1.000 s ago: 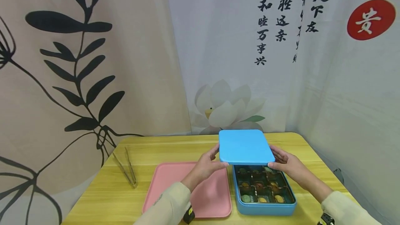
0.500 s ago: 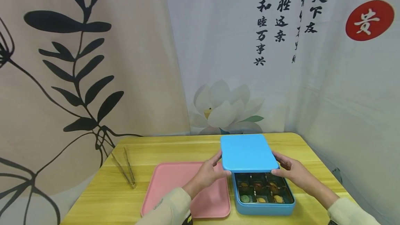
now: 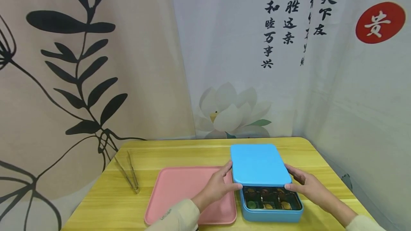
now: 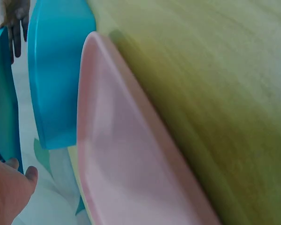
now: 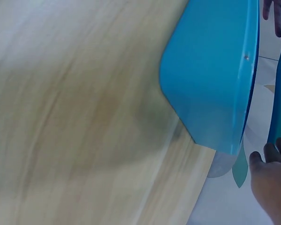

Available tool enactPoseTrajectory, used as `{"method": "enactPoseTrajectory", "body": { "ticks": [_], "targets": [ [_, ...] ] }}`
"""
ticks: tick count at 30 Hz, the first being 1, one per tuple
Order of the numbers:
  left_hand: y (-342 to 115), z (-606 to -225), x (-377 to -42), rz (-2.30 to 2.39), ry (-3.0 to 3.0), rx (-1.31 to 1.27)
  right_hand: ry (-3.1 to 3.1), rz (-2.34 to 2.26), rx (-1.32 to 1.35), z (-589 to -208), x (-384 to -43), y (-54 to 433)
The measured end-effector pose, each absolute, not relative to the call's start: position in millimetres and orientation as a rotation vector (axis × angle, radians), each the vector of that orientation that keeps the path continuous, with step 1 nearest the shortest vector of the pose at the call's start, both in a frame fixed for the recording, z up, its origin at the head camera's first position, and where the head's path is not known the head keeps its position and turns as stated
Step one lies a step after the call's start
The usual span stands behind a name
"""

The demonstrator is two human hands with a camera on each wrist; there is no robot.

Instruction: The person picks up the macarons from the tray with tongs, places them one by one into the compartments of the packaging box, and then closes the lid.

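Note:
Both hands hold a bright blue lid (image 3: 260,165) by its two sides, above a blue box (image 3: 273,216). My left hand (image 3: 216,188) grips the lid's left edge, thumb at the near corner. On the opposite edge, my right hand (image 3: 309,186) grips it the same way. In the left wrist view a gap shows between the lid (image 4: 2,103) and the box (image 4: 61,79). The box's front part is uncovered, with round yellowish and green pieces (image 3: 285,205) in dark compartments; the lid hides its back part.
A pink tray (image 3: 189,184) lies left of the box, partly behind the left forearm. Metal tongs (image 3: 131,177) lie farther left on the wooden table (image 3: 106,202). A printed curtain (image 3: 154,63) hangs behind the table's far edge.
Both hands have brought the lid down and nearer, slightly to the right. It now covers more of the box's compartments. The tray, tongs and box have stayed in place.

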State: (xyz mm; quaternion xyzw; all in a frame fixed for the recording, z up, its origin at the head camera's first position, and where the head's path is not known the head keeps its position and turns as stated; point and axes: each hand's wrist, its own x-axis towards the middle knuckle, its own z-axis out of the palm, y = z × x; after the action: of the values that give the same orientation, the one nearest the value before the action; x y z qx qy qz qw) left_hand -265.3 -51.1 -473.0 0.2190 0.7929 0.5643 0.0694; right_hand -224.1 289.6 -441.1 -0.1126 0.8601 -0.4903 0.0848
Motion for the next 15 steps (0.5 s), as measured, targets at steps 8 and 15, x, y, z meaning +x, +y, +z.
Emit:
{"method": "enactPoseTrajectory", "body": {
  "ticks": [8, 15],
  "targets": [
    [-44, -479, -254, 1.666, 2.399, 0.623, 2.531, -1.471, -0.275, -450, -217, 297],
    [-39, -485, -245, 1.661, 2.396, 0.622, 2.518, -1.459, -0.287, -457, -210, 303]
  ]
}}
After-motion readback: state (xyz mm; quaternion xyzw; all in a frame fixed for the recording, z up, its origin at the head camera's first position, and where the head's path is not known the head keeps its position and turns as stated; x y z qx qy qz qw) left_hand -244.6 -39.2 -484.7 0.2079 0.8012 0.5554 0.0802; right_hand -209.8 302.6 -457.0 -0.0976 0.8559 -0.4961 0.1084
